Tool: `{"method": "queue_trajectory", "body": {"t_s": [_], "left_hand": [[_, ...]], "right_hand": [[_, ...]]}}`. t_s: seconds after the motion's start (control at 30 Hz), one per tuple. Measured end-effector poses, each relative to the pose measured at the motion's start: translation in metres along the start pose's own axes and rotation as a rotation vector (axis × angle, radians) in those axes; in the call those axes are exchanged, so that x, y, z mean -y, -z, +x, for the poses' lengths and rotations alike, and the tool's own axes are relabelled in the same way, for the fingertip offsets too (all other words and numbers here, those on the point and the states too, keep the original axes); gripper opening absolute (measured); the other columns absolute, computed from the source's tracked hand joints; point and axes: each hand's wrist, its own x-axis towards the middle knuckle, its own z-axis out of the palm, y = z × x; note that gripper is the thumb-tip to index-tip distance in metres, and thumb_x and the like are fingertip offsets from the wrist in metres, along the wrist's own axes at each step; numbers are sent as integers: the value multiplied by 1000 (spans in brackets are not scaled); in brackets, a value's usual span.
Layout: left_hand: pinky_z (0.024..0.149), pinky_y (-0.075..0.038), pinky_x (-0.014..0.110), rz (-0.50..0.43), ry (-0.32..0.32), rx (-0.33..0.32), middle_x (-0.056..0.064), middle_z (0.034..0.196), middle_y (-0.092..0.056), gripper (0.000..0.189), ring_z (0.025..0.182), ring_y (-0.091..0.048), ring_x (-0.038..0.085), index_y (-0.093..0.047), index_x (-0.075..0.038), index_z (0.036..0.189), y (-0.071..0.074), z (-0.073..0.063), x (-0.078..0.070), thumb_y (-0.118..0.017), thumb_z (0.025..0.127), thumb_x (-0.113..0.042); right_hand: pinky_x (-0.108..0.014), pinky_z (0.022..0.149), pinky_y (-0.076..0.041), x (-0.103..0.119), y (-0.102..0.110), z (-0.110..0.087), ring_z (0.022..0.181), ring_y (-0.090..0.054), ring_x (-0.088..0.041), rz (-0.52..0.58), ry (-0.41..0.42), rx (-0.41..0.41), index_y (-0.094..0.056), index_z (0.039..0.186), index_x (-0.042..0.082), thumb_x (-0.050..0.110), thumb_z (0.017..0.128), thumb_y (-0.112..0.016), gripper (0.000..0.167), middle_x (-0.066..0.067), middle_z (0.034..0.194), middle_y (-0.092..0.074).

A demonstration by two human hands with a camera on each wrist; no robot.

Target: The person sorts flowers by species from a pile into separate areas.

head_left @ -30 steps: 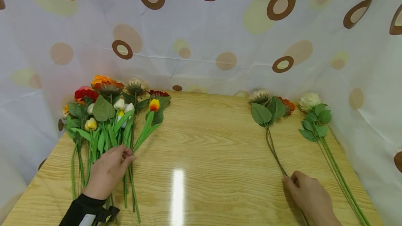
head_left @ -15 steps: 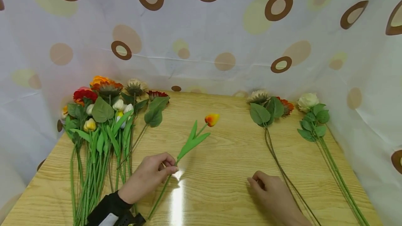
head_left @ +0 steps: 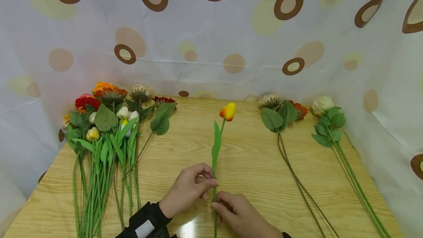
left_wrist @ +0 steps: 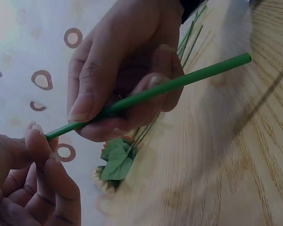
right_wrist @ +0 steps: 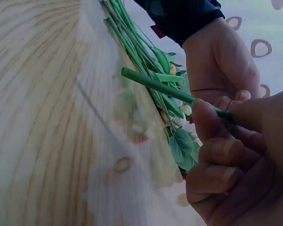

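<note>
Orange-and-yellow tulip (head_left: pixel 216 146), blossom (head_left: pixel 227 112) pointing forward: the left hand (head_left: pixel 188 185) pinches its slim green stem (left_wrist: pixel 198 78) nearer the blossom; the right hand (head_left: pixel 243 214) pinches lower.

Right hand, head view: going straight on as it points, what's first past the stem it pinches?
Likely the left hand, just across the tulip stem from the right hand. Depth is unclear in the head view, so it might pass underneath.

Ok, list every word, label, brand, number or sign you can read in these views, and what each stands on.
No text can be read in any view.
Small red rectangular tag at the edge of the black left wristband: any lettering is too small and blurred.
Pale rectangular patch on that wristband: no lettering discernible.
</note>
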Motion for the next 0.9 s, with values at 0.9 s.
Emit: {"method": "queue_trajectory", "body": {"t_s": [0.9], "left_hand": [[34,-22,28,1249,-32,-618,14,82,-57,26,34,-29,14,-61,1,103,115,-52,26,-69,83,-15]], "right_hand": [[-18,39,-24,-36,39,9,39,-30,-1,-671,-264,-215,-49,65,22,26,90,-62,29,12,48,-34]]}}
